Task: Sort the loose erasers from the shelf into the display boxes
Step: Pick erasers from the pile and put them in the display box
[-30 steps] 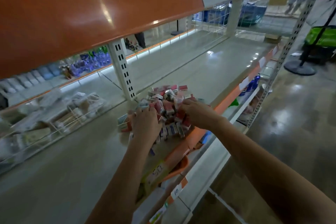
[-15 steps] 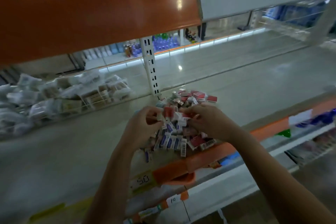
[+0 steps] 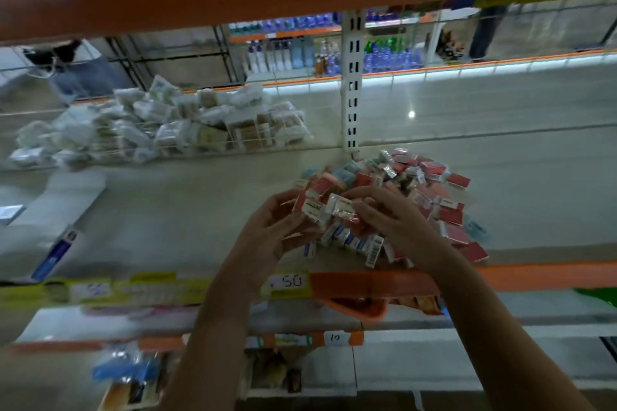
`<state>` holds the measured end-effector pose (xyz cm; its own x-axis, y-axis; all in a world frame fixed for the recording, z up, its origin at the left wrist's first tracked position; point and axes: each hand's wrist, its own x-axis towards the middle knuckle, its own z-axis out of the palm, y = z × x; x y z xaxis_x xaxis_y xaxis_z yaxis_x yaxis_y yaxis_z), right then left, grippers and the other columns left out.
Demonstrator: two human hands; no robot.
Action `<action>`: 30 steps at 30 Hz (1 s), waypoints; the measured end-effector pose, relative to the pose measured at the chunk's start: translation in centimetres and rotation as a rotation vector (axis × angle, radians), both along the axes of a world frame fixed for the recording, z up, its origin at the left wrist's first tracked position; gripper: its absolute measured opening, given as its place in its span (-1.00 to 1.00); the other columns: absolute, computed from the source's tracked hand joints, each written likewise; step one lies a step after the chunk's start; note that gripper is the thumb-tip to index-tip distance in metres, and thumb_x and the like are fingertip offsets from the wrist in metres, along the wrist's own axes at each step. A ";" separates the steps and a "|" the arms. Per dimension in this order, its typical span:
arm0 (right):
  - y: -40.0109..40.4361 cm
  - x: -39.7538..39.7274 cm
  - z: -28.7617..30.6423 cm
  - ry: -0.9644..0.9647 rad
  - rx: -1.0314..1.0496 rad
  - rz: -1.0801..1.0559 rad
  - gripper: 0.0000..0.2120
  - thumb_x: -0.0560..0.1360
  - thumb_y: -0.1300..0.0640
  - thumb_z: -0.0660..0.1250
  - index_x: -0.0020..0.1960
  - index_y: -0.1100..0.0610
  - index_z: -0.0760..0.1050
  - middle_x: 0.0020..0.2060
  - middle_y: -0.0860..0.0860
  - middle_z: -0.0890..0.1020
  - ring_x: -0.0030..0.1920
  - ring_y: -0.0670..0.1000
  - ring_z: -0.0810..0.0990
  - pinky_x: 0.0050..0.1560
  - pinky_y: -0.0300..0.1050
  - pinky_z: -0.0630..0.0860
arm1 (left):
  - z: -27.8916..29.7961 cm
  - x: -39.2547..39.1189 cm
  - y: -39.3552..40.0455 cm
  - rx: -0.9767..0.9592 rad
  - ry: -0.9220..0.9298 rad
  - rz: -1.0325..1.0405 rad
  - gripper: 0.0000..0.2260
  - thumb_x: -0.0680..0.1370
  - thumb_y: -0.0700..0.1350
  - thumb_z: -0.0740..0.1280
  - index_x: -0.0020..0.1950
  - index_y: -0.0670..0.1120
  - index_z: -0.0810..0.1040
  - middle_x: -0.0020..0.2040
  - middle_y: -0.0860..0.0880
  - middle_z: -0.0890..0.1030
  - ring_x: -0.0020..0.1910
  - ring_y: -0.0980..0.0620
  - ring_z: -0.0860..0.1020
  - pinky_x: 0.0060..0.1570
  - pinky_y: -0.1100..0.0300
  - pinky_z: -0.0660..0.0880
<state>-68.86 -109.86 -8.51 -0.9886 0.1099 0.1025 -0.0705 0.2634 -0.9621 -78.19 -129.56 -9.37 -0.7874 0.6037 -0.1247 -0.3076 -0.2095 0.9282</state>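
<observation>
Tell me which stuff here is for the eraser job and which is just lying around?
For the job:
eraser pile
erasers held in left hand
right hand

Just lying around:
white packets
bottles
price tag
orange basket

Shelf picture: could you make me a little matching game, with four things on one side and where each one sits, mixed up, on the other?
Things:
1. eraser pile
2. wire basket
3. price tag "50"
4. bottles

Places:
A. far shelves behind
B. shelf's front edge
C. under both hands
D. shelf, left of the post

Pairs: 1-C, 2-D, 3-B, 4-A
</observation>
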 end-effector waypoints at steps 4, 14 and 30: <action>-2.9 -1.3 0.2 -0.019 -0.191 0.070 -0.83 0.48 0.02 0.26 -0.04 -0.20 0.57 -0.12 -0.09 0.65 -0.11 -0.04 0.65 -0.13 -0.13 0.60 | 0.6 0.6 -2.3 0.080 -0.146 0.081 -0.68 0.39 -0.13 0.33 0.13 -0.14 0.48 -0.05 -0.11 0.68 -0.12 -0.11 0.67 -0.27 0.13 0.61; -14.4 -5.1 -0.3 -0.041 -0.136 0.253 -0.68 0.44 0.37 0.36 0.03 -0.02 0.50 -0.25 -0.03 0.64 -0.26 -0.09 0.64 -0.26 -0.25 0.57 | 1.4 0.9 -13.1 -0.153 -0.038 0.248 -0.69 0.41 -0.15 0.40 0.14 -0.01 0.52 -0.14 0.02 0.68 -0.19 0.08 0.65 -0.44 0.29 0.51; -43.1 -13.7 1.0 0.077 0.158 0.355 -0.71 0.45 0.19 0.40 0.02 -0.10 0.38 -0.26 -0.13 0.58 -0.28 -0.21 0.55 -0.24 -0.34 0.44 | 3.5 -4.9 -43.9 -0.691 0.438 0.452 -0.68 0.42 -0.26 0.40 -0.02 0.13 0.46 0.02 0.02 0.59 -0.19 0.03 0.59 -0.38 0.27 0.43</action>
<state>-82.60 -152.93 -7.51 -0.9510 -0.2603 0.1666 -0.2544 0.3537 -0.9001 -83.13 -173.47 -5.85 -0.9911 0.1310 0.0222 0.0755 0.4175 0.9055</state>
